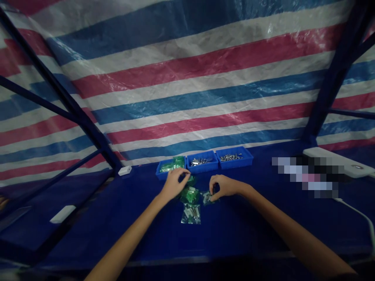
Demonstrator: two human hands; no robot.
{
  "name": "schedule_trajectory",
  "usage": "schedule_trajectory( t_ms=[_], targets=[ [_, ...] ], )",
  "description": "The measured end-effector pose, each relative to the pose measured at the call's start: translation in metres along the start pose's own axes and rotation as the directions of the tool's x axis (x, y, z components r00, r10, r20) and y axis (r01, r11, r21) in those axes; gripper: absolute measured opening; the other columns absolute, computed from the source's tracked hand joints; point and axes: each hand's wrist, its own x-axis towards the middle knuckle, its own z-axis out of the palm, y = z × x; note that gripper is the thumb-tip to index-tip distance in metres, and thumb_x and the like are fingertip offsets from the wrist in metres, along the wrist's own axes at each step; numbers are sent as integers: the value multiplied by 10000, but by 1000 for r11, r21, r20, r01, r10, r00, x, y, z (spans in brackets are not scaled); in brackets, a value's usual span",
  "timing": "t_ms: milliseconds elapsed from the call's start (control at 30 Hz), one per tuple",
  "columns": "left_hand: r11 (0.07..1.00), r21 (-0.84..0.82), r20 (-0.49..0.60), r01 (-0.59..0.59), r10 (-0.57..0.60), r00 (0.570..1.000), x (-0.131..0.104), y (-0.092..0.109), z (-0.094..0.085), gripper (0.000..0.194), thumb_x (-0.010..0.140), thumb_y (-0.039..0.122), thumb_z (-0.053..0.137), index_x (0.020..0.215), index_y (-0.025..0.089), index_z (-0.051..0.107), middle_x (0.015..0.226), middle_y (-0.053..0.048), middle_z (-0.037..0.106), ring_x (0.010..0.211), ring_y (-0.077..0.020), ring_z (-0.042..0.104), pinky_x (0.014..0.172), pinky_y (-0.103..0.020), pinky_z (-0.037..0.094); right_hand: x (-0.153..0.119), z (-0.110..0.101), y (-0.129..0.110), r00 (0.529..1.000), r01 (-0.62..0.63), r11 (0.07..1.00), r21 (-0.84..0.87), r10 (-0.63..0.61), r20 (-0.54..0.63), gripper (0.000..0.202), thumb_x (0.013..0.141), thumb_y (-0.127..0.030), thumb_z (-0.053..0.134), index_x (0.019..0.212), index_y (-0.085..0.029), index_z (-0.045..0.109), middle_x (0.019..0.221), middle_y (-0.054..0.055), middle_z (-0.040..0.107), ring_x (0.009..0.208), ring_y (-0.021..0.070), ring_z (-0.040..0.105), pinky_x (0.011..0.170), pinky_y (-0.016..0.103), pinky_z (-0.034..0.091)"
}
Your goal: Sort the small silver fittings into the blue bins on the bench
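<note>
My left hand (175,182) is over the middle of the table, thumb and fingertips drawn together beside a green plastic bag (191,180). What lies between these fingertips is too small to make out. My right hand (223,185) pinches a small clear bag of metal parts (206,198) lying on the table. Between the hands rests another green bag (191,195) with pale pieces in it. Just in front of it lies a flat clear bag (191,214) holding several silvery, rod-like parts.
Behind my hands stand three blue bins: one with green bags (172,165), one with long metal parts (202,168), one with small metal parts (234,162). White boxes (124,170) (63,214) lie left; a white device (340,160) and cable (359,214) are right.
</note>
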Motion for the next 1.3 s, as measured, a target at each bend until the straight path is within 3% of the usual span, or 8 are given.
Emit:
schedule_trajectory(
  t_ms=[133,300,533,700,867,967,1133,1300],
  targets=[
    [992,-109,111,55,-43,993,-12,27,27,290,815,458,498,1002,262,601,950,-23,652,914,-204,570,853,-384,363,3,0,8,994,-46,997,62,52,-98,324,558,-336,767,835,-195,676,746,4,618,715,155,560,649,267,449],
    [982,-158,105,105,-89,991,-3,33,38,434,762,498,556,1137,279,545,1083,-40,622,1019,-236,538,910,-440,347,7,-1,11,946,-66,993,95,93,-312,379,594,-268,736,949,-177,641,713,-11,596,637,128,551,589,242,440],
    [911,-390,26,132,-132,991,14,33,42,261,760,425,574,710,171,612,678,-2,613,665,-146,560,653,-271,430,14,-3,1,874,49,947,318,114,-472,384,599,-375,730,898,-160,622,775,22,646,655,141,591,593,260,484],
    [800,-580,-30,150,-205,978,13,33,43,229,782,382,564,852,171,616,830,-30,661,780,-157,604,729,-276,464,15,-3,-3,825,61,953,296,119,-553,264,656,-366,688,827,-169,647,748,35,662,681,160,608,630,290,486],
    [893,-449,-168,-5,-79,983,12,38,37,216,719,355,657,892,225,663,996,-49,653,978,-207,577,911,-380,405,13,-6,-13,780,104,990,99,-20,-625,118,722,-307,632,752,-196,659,827,48,682,808,188,613,697,309,457],
    [938,-347,-241,-10,-78,967,15,38,32,133,723,358,654,748,230,682,926,-36,659,927,-208,591,925,-410,379,14,-3,-15,775,77,986,151,36,-631,172,704,-331,655,798,-188,642,770,38,682,731,179,617,676,307,461],
    [937,-349,-358,-5,-129,925,22,14,10,183,801,350,553,816,206,666,871,-35,666,856,-176,609,834,-325,444,16,3,-17,809,44,963,266,122,-575,281,758,-377,605,951,-173,613,693,28,679,675,169,621,649,295,458],
    [964,-252,-415,90,-191,890,37,-48,-30,188,765,348,568,833,184,629,843,-31,679,832,-181,614,808,-310,460,15,1,-21,820,46,956,291,130,-557,269,802,-389,543,943,-170,610,691,32,683,698,178,637,665,296,457]
  ],
)
